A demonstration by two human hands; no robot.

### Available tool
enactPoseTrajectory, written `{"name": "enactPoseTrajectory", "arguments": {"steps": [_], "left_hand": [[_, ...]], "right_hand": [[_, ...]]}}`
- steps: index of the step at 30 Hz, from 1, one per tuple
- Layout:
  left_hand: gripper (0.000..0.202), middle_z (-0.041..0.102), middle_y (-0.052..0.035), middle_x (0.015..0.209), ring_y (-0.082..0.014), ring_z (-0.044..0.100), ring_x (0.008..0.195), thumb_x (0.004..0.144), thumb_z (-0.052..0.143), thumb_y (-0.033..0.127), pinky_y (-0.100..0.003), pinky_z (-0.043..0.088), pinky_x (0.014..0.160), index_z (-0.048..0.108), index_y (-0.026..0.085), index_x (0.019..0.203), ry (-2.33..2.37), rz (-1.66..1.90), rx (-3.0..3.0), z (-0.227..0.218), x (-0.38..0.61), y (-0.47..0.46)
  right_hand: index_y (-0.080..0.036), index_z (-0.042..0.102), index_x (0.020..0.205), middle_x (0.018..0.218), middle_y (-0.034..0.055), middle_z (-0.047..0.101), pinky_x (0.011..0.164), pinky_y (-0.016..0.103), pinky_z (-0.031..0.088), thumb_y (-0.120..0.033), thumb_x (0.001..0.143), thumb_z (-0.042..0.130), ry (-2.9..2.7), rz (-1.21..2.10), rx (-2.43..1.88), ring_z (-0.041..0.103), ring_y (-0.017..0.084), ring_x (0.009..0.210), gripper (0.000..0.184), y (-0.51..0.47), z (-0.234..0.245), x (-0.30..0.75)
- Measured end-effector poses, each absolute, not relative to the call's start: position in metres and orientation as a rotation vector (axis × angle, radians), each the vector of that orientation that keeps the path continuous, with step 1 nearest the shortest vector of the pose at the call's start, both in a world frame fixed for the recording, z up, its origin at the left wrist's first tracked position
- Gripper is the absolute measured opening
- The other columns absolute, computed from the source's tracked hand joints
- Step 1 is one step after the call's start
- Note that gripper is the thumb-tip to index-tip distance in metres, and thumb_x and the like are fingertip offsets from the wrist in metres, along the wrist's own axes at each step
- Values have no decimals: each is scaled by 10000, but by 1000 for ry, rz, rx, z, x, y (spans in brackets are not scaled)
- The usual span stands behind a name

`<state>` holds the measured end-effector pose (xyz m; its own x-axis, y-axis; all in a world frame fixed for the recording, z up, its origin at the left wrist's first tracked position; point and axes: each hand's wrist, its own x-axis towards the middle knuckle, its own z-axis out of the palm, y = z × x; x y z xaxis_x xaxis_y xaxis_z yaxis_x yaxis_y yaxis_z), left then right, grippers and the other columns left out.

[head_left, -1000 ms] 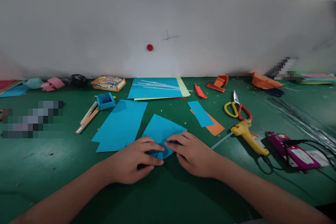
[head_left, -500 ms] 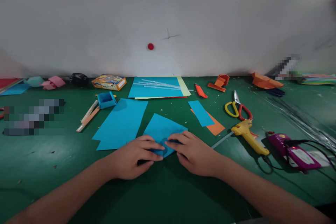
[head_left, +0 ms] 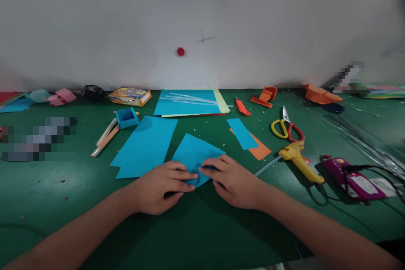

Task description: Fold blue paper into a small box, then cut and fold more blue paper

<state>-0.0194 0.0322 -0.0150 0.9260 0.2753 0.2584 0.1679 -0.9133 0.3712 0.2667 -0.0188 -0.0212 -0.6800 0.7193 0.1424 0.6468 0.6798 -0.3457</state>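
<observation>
A small blue paper square [head_left: 193,154] lies tilted on the green table [head_left: 202,228] in front of me. My left hand [head_left: 160,187] and my right hand [head_left: 232,181] both press down on its near corner, fingertips meeting at the fold. A larger blue sheet [head_left: 145,145] lies just left of it, partly under its edge. Part of the near corner is hidden beneath my fingers.
To the right lie a yellow glue gun [head_left: 299,160], scissors [head_left: 286,128], a purple device with cables [head_left: 352,179] and blue and orange strips [head_left: 248,139]. Behind are a paper stack [head_left: 190,103], a small blue box [head_left: 126,117], sticks [head_left: 106,135], an orange cutter [head_left: 242,107] and a white wall.
Both hands stay on the near corner of the blue square, with only slight shifts of the fingers. The view has tipped a little upward.
</observation>
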Motion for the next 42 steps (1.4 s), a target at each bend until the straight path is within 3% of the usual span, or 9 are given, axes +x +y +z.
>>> {"name": "enactPoseTrajectory", "arguments": {"steps": [13,22,33,38,42], "left_hand": [[410,696,-95,1389,-313,645,1235,936,513,118,-480,551,964,712,185,1287,299,390,2931,-10,-19,24],[851,566,-12,1545,-307,553,1360,702,477,-22,-489,478,1079,581,282,1490,229,107,2895,-1,-25,37],[719,647,4,1462,-302,615,1267,697,480,-35,-455,518,982,720,268,1302,256,127,2942,-2,-21,37],[665,685,3,1414,-289,623,1260,743,494,-39,-459,514,1009,738,285,1270,296,201,2895,-2,-20,36],[638,662,-2,1442,-302,610,1280,772,484,-36,-470,513,1002,736,258,1279,287,181,2901,-1,-20,36]], "right_hand": [[-146,570,1471,1474,139,566,1063,523,488,-175,998,467,-2611,388,-1102,540,308,1205,485,-18,-21,267],[-158,563,1477,1472,142,569,1039,522,502,-175,998,476,-2619,380,-1100,547,309,1193,487,-18,-22,267],[-214,628,1428,1472,122,576,1055,519,461,-179,1014,480,-2645,331,-944,501,311,1243,441,-16,-24,271],[-338,713,1327,1600,43,481,1022,610,402,-319,999,583,-2664,251,-907,432,390,1326,353,-19,-20,271],[-371,749,1276,1642,8,438,1046,618,372,-373,1042,554,-2680,239,-964,389,404,1400,304,-19,-18,270]]}}
